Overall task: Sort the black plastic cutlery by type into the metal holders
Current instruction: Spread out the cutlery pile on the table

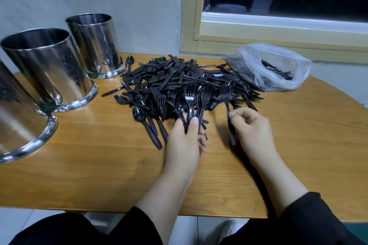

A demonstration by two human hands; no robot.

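Black plastic cutlery (179,83) lies heaped mid-desk (99,155); the left hand (185,141) grips several forks (196,101) and a spoon; the right hand (251,127) pinches one fork (226,95); three metal holders (47,65) stand left; a plastic bag (278,65) lies right.
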